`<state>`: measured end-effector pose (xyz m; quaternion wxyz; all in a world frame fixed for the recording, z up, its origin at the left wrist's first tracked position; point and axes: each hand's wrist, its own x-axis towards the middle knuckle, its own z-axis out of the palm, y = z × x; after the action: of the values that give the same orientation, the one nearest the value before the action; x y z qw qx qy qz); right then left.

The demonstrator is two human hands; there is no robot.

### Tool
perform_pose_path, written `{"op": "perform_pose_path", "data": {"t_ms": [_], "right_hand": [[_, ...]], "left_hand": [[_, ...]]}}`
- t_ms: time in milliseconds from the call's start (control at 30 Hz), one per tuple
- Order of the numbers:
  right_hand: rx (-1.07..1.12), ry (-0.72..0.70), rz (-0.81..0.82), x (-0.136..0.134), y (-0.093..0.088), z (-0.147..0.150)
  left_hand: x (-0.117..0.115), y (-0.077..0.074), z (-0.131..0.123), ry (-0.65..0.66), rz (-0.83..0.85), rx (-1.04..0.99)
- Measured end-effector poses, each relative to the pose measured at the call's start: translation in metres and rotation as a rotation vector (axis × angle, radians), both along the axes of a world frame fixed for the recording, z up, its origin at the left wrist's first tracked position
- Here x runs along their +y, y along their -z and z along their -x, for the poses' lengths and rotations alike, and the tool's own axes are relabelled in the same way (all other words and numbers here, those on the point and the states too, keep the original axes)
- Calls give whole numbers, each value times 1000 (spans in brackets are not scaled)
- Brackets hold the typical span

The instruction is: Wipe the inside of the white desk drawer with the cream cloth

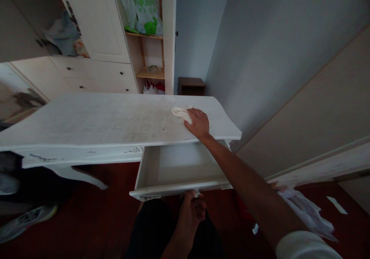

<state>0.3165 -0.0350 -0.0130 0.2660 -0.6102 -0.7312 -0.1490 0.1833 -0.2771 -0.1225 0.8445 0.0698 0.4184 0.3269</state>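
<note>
My right hand [199, 122] presses a cream cloth [181, 113] onto the white table top [138, 114], its fingers closed over the cloth. Grey smudges mark the top to the left of the cloth. Below the table edge, a white drawer [185, 166] is pulled out, and its inside looks bare. My left hand [192, 209] is at the middle of the drawer front, fingers curled around a small light knob [197, 194] that is partly hidden.
A white wardrobe [95, 20] with plastic bags [147, 14] on its shelves stands behind the table. A small brown cabinet [191, 86] is by the wall. Another person's shoe [29, 218] shows at lower left. A plastic bag [308, 211] lies on the floor at right.
</note>
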Motion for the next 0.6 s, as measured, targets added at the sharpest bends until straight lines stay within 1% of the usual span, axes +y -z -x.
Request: {"op": "perform_pose_path", "data": {"t_ms": [67, 167, 267, 367, 467, 600], "right_hand": [[4, -1, -12, 0, 0, 0], [6, -2, -29, 0, 2, 0], [2, 5, -33, 1, 4, -1], [-9, 22, -25, 2, 5, 0], [-27, 27, -14, 1, 4, 0], [-38, 25, -23, 1, 4, 0]], "left_hand": [[-10, 4, -5, -5, 61, 56], [-27, 20, -14, -7, 101, 89], [-47, 38, -19, 17, 77, 51], [-61, 50, -20, 18, 52, 35], [-64, 55, -20, 43, 47, 41], [-58, 58, -17, 89, 61, 104]]}}
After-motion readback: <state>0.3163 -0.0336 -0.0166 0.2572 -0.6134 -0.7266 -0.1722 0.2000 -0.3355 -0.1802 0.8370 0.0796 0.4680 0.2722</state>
